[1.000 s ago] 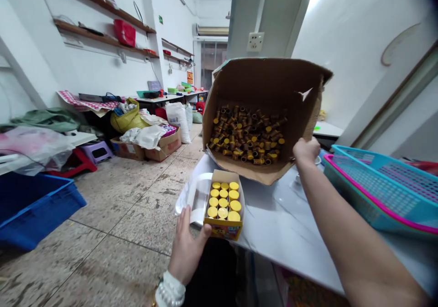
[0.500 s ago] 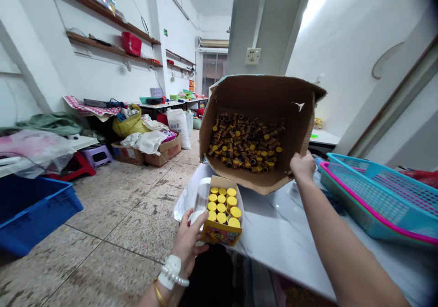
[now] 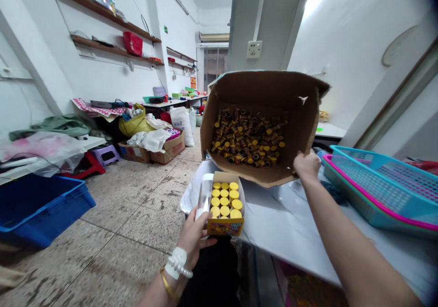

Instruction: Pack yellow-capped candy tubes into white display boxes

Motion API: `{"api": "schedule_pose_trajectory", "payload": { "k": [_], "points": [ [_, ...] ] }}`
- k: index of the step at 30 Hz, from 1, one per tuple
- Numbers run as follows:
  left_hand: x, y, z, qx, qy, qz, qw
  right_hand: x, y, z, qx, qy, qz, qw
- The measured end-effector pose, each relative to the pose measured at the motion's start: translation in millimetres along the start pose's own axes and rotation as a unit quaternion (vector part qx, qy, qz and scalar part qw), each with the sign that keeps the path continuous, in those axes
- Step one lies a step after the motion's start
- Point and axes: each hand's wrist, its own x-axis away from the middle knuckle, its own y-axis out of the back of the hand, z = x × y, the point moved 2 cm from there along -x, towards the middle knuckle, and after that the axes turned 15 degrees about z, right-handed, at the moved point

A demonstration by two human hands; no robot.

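Observation:
My right hand (image 3: 307, 164) grips the lower right edge of a large cardboard box (image 3: 263, 85), which is tilted with its opening facing me. Many small brown tubes with yellow caps (image 3: 248, 138) lie heaped inside it. My left hand (image 3: 195, 236) is closed at the near left corner of a small printed box (image 3: 225, 228), with some fingers under it. Rows of yellow-capped containers (image 3: 224, 201) stand upright in the small box. Against its left side is a clear cylinder (image 3: 205, 194) with white ends, touched by my left hand.
The white table (image 3: 273, 225) runs along the right. Blue and pink mesh baskets (image 3: 386, 184) stand on it. A blue crate (image 3: 44, 215) is on the floor at left, near a purple stool (image 3: 106, 154). Filled cardboard boxes (image 3: 167, 149) and a white sack (image 3: 182, 124) stand farther back.
The view has shifted slightly, so the background and blue crate sit a little farther right. Both hands keep their grips, and the large box stays tilted with its contents inside.

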Motion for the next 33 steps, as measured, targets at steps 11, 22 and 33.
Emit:
{"api": "schedule_pose_trajectory", "payload": {
  "k": [11,22,33],
  "points": [
    [5.1,11.6,15.4,0.058,-0.037,-0.009,0.998,22.9,1.9,-7.1,0.012,-0.038,0.049,0.998],
    [27.0,12.7,10.0,0.052,-0.046,0.019,0.997,55.4,0.9,-11.3,0.036,-0.026,0.08,0.996],
    [26.0,18.3,14.1,0.055,-0.033,0.03,0.997,72.5,-11.5,-19.8,0.021,-0.074,0.065,0.995]
  ]
}}
